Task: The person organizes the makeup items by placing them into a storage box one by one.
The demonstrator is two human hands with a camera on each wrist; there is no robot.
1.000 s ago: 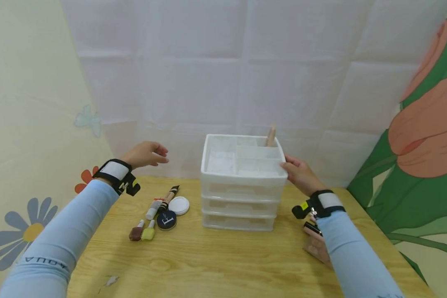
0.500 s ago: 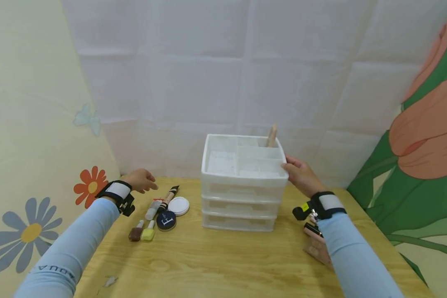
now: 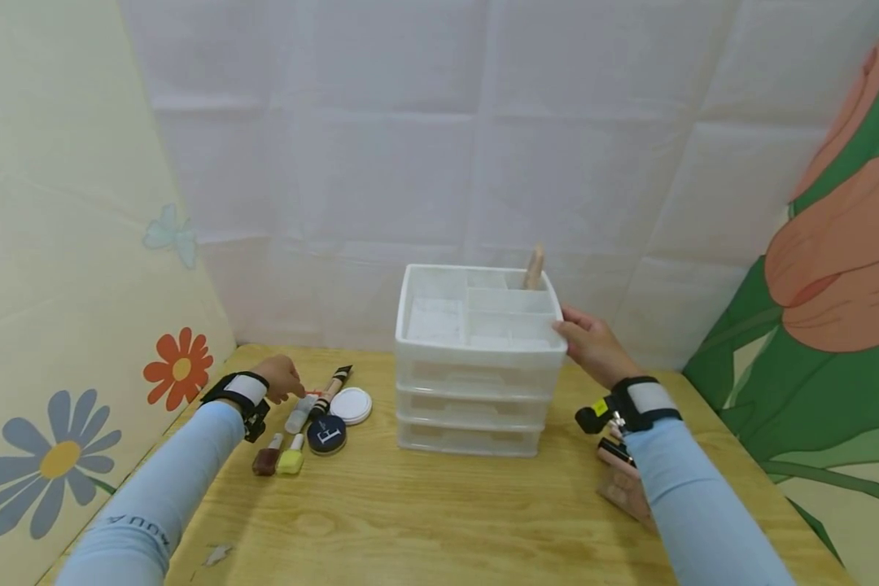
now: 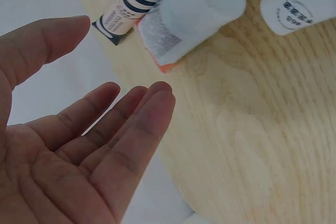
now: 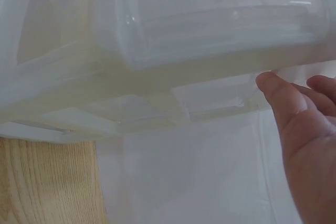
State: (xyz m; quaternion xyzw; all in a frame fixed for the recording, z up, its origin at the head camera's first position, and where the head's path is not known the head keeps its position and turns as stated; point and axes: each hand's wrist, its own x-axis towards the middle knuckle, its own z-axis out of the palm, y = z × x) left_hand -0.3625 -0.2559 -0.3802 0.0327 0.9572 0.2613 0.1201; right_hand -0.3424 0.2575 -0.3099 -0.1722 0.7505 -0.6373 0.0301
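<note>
Left hand point(image 3: 282, 377) has come down during the last second, from high above the table point(image 3: 439, 521) to a place near the cosmetics, at nine o'clock of the white three-drawer organizer point(image 3: 476, 374). Its fingers are loose and well spread from the thumb, just beside the small white-capped bottle point(image 3: 301, 413), which lies at five o'clock of this hand. Right hand point(image 3: 593, 346) has remained at three o'clock of the organizer and grips its top edge.

Next to the bottle lies the black-striped beige tube point(image 3: 328, 396). At three o'clock of the bottle is the white round compact point(image 3: 351, 405); between four and five o'clock, the dark round compact point(image 3: 326, 435). From this dark one, at eight o'clock, lie the yellow nail polish point(image 3: 290, 461) and the dark red nail polish point(image 3: 267, 461). At one o'clock of the organizer, a beige stick-like item point(image 3: 534, 270) stands slightly tilted in a rear compartment. Pink-and-black items point(image 3: 618, 456), partly hidden by the right sleeve point(image 3: 696, 496), lie at four o'clock.
</note>
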